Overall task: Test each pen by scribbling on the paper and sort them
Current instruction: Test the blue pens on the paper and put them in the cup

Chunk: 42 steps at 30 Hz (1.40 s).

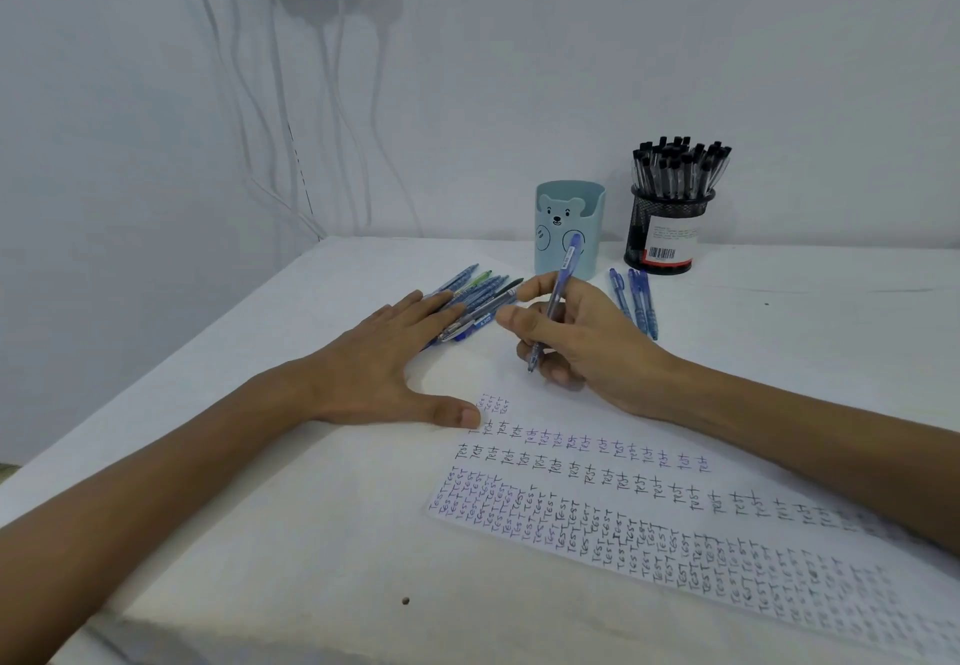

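White bench (805,326) filled the lower frame. White paper sheet (597,477), rows of "test" across it, lay centre to lower right. Left hand (384,358) lay flat, fingers straight, thumb splayed, fingertips resting on a loose pile of blue pens (483,295), centre-left. Right hand (582,342), centre, pinched a translucent blue pen (558,295). Its long axis ran upper right down to the tip, lower left, over blank paper above the topmost writing. Contact unclear. Next scribble probably belonged there.
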{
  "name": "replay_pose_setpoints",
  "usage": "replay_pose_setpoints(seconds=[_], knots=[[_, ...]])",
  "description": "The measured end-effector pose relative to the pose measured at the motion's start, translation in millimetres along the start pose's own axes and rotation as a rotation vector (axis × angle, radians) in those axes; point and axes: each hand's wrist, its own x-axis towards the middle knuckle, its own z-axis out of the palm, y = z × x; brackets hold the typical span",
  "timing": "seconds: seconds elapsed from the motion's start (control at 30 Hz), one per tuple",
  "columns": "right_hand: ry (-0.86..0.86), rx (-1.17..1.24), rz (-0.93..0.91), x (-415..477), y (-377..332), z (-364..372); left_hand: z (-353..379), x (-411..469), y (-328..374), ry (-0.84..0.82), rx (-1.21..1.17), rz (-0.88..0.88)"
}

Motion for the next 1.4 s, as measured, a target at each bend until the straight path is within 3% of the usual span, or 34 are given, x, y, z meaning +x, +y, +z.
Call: replay_pose_setpoints(seconds=[0.2, 0.37, 0.53, 0.73, 0.93, 1.07, 1.17, 1.3, 1.4], knots=[[0.095, 0.294, 0.126, 4.2, -6.0, 4.0, 1.0, 0.8, -2.9, -0.006, -0.001, -0.011], [0.088, 0.298, 0.039, 2.3, -1.9, -0.1, -0.3, -1.0, 0.6, 0.001, -0.011, 0.007], [0.142, 0.483, 0.168, 4.0, -8.1, -2.4, -0.3, -0.9, 0.3, 0.013, -0.009, 0.013], [0.147, 0.331, 0.097, 13.0, -11.6, -18.6, -0.3, -1.2, 1.1, 0.002, -0.015, 0.003], [0.292, 0.271, 0.148, 32.8, -22.4, -54.3, -0.4, -1.8, 1.2, 0.004, -0.018, 0.002], [0.342, -0.029, 0.225, 46.1, -18.2, -80.3, 0.1, -2.8, 0.5, 0.003, -0.014, 0.003], [0.432, -0.392, 0.134, 58.8, -8.8, -97.7, 0.5, -1.8, -0.5, 0.006, -0.021, 0.0], [0.406, -0.811, 0.055, 72.7, 5.2, -113.7, 0.1, -1.3, 0.2, 0.003, -0.021, 0.002], [0.407, -0.947, 0.015, 80.0, 15.0, -118.0, 0.3, -1.7, -0.1, 0.0, -0.025, 0.003]])
